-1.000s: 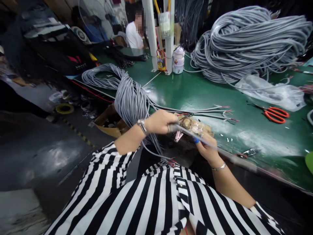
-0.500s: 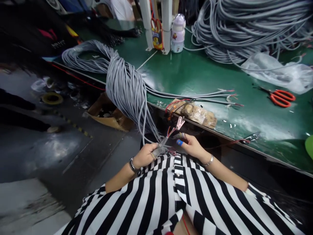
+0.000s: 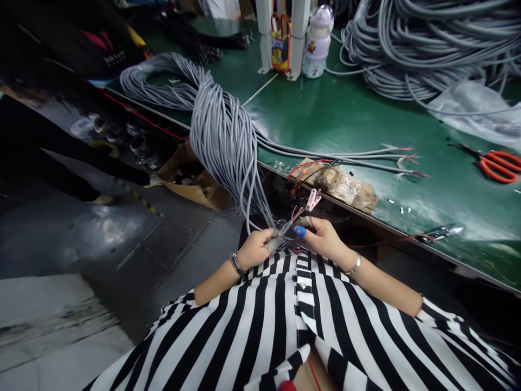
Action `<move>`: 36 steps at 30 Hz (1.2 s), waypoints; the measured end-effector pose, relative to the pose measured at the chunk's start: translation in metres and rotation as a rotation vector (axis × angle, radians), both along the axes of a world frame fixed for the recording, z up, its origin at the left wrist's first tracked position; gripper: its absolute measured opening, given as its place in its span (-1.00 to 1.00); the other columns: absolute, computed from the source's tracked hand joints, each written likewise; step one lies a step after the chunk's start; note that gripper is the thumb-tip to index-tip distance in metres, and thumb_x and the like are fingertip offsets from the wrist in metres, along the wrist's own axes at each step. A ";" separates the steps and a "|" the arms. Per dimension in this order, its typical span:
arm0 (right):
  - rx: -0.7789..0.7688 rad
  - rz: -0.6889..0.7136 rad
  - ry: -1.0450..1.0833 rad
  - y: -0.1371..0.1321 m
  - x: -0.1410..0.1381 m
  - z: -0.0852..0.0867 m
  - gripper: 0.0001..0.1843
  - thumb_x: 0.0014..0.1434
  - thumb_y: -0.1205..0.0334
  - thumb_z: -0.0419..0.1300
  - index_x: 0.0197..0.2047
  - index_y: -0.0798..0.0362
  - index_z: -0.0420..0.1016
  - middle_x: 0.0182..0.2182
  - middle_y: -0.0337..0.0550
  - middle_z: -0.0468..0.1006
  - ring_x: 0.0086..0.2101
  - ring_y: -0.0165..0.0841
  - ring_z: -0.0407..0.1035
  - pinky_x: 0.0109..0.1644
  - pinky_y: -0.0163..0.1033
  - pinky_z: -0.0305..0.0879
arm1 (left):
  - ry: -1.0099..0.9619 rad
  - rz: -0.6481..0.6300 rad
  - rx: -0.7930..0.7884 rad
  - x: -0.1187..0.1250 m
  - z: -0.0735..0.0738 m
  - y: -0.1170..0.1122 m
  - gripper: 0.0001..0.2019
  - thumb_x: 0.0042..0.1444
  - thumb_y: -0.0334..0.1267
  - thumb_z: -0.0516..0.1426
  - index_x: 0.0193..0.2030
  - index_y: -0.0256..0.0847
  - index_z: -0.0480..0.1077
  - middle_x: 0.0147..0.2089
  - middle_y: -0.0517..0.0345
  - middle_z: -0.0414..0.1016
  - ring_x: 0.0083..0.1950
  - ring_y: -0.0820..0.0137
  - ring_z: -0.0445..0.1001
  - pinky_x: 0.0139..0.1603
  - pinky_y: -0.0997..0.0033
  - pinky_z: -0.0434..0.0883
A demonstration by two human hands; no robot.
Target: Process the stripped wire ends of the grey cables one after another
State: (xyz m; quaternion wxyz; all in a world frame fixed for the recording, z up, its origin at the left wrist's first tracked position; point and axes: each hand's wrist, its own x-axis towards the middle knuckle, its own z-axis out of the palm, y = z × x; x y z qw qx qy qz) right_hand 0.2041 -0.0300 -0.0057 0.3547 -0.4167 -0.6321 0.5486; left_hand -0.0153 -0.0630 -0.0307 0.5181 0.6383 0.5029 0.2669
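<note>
My left hand [image 3: 254,250] is closed around the stripped end of a grey cable [image 3: 284,230], just in front of the striped shirt. Thin coloured wires [image 3: 296,213] fan out from that cable end. My right hand [image 3: 326,239] is closed too, thumb and forefinger pinched at the wires, with blue tape on the thumb; exactly which strands it grips is too small to tell. A large bundle of grey cable [image 3: 223,127] hangs over the bench edge toward my left hand. Beyond the fingers, a pink clip [image 3: 313,200] sits near the bench edge.
On the green bench [image 3: 358,114] lie orange-handled scissors [image 3: 499,166], pliers [image 3: 442,233], a taped block [image 3: 345,187] and a big cable coil [image 3: 407,49]. A bottle [image 3: 318,43] stands behind. A cardboard box [image 3: 195,184] is below, and another person's legs [image 3: 77,146] are at left.
My right hand has come in to the coloured wires, its thumb and forefinger now pinched. My left hand keeps its hold. The view has shifted, and the other person's legs have moved.
</note>
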 end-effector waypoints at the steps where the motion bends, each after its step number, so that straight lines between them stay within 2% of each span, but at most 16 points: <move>1: 0.073 0.001 -0.042 -0.001 0.000 0.002 -0.74 0.15 0.02 0.26 -0.43 0.03 0.52 -0.51 -0.19 0.47 -0.47 -0.37 0.29 -0.31 -0.22 0.28 | -0.053 0.025 -0.025 0.003 -0.002 0.000 -0.79 0.13 -0.13 0.19 -0.29 -0.26 0.44 -0.49 0.21 0.49 -0.49 0.49 0.44 -0.42 0.56 0.39; 4: 0.188 0.005 -0.102 -0.005 0.003 0.004 -0.71 0.14 0.06 0.27 -0.52 0.03 0.48 -0.55 -0.19 0.42 -0.50 -0.39 0.23 -0.35 -0.24 0.23 | -0.225 0.099 -0.099 0.010 -0.005 0.001 -0.70 0.06 -0.10 0.26 -0.17 -0.26 0.44 -0.34 0.13 0.54 -0.42 0.48 0.47 -0.37 0.52 0.45; 7: 0.150 0.002 -0.060 -0.004 0.007 -0.001 -0.76 0.18 0.05 0.23 -0.39 0.03 0.55 -0.46 -0.15 0.52 -0.44 -0.35 0.34 -0.29 -0.22 0.29 | -0.312 0.110 -0.161 0.011 -0.004 0.001 -0.62 -0.03 -0.03 0.32 -0.22 -0.29 0.44 -0.42 0.19 0.47 -0.57 0.59 0.32 -0.54 0.61 0.33; 10: 0.071 -0.011 0.007 -0.001 0.008 -0.009 -0.72 0.19 -0.01 0.21 -0.31 0.05 0.55 -0.40 -0.13 0.57 -0.38 -0.32 0.41 -0.24 -0.22 0.33 | -0.339 0.056 -0.219 0.006 -0.002 0.002 -0.57 -0.03 0.08 0.30 -0.33 -0.31 0.41 -0.54 0.25 0.37 -0.64 0.65 0.21 -0.63 0.66 0.19; 13: 0.002 0.006 0.063 0.003 0.004 -0.011 -0.65 0.17 -0.07 0.22 -0.35 0.09 0.50 -0.45 -0.16 0.53 -0.44 -0.38 0.36 -0.32 -0.28 0.31 | -0.331 -0.070 -0.242 0.000 -0.002 0.004 -0.52 0.01 0.15 0.25 -0.40 -0.34 0.41 -0.60 0.26 0.32 -0.66 0.65 0.17 -0.65 0.66 0.15; 15: -0.032 0.089 0.090 0.005 -0.001 -0.009 -0.62 0.16 -0.09 0.22 -0.37 0.10 0.46 -0.49 -0.20 0.47 -0.47 -0.42 0.30 -0.37 -0.31 0.27 | -0.299 -0.190 -0.195 -0.002 -0.002 0.007 -0.52 0.03 0.13 0.25 -0.38 -0.37 0.45 -0.58 0.22 0.36 -0.63 0.62 0.21 -0.60 0.63 0.21; 18: -0.105 0.189 0.118 0.007 -0.005 -0.005 -0.58 0.12 -0.12 0.25 -0.38 0.12 0.43 -0.49 -0.22 0.44 -0.47 -0.45 0.27 -0.37 -0.32 0.26 | -0.237 -0.299 -0.052 -0.003 0.000 0.011 -0.58 0.10 0.05 0.23 -0.26 -0.37 0.52 -0.39 0.07 0.54 -0.39 0.46 0.46 -0.31 0.51 0.43; 20: -0.158 0.116 0.109 0.007 -0.002 -0.004 -0.55 0.08 -0.16 0.27 -0.37 0.11 0.43 -0.50 -0.23 0.44 -0.49 -0.45 0.26 -0.38 -0.32 0.25 | -0.197 -0.281 0.042 -0.004 0.001 0.012 -0.61 0.14 0.02 0.21 -0.20 -0.35 0.54 -0.28 0.00 0.60 -0.25 0.37 0.53 -0.15 0.43 0.47; 21: -0.173 0.051 0.088 0.007 0.002 -0.005 -0.54 0.07 -0.18 0.26 -0.37 0.11 0.43 -0.50 -0.23 0.44 -0.50 -0.45 0.25 -0.39 -0.32 0.24 | -0.175 -0.260 0.082 -0.005 0.002 0.012 -0.62 0.15 0.01 0.20 -0.18 -0.34 0.55 -0.26 -0.01 0.61 -0.23 0.36 0.55 -0.13 0.43 0.47; 23: -0.175 -0.058 0.016 0.006 0.011 -0.007 -0.52 0.06 -0.20 0.26 -0.39 0.11 0.42 -0.53 -0.23 0.42 -0.51 -0.46 0.23 -0.41 -0.32 0.22 | -0.127 -0.225 0.154 -0.006 0.002 0.012 -0.64 0.17 -0.02 0.19 -0.16 -0.33 0.56 -0.24 -0.02 0.62 -0.24 0.35 0.57 -0.15 0.45 0.47; 26: -0.129 -0.114 -0.077 0.004 0.027 -0.008 -0.54 0.08 -0.17 0.25 -0.43 0.11 0.42 -0.56 -0.25 0.39 -0.53 -0.46 0.20 -0.43 -0.32 0.19 | -0.059 -0.216 0.247 -0.008 0.002 0.011 -0.69 0.20 -0.08 0.17 -0.17 -0.32 0.57 -0.24 -0.03 0.63 -0.25 0.36 0.59 -0.17 0.47 0.47; 29: -0.021 -0.033 -0.145 0.003 0.035 0.000 -0.59 0.17 -0.10 0.19 -0.41 0.11 0.45 -0.54 -0.22 0.42 -0.50 -0.43 0.24 -0.40 -0.31 0.20 | 0.018 -0.227 0.322 -0.007 0.003 0.012 -0.72 0.21 -0.12 0.16 -0.19 -0.31 0.57 -0.26 -0.02 0.63 -0.27 0.38 0.59 -0.20 0.49 0.46; 33: 0.152 0.210 -0.374 0.004 0.036 0.015 -0.71 0.20 0.07 0.17 -0.42 0.11 0.49 -0.48 -0.18 0.46 -0.44 -0.40 0.29 -0.34 -0.30 0.19 | 0.126 -0.231 0.426 -0.007 0.008 0.014 -0.77 0.21 -0.17 0.14 -0.23 -0.29 0.56 -0.33 0.03 0.62 -0.33 0.41 0.56 -0.28 0.53 0.41; 36: 0.163 0.351 -0.500 0.004 0.035 0.017 -0.75 0.18 0.18 0.18 -0.49 0.11 0.44 -0.50 -0.19 0.44 -0.47 -0.43 0.27 -0.36 -0.32 0.15 | 0.214 -0.234 0.501 -0.008 0.011 0.015 -0.78 0.20 -0.19 0.14 -0.29 -0.28 0.54 -0.41 0.07 0.58 -0.40 0.44 0.52 -0.35 0.55 0.36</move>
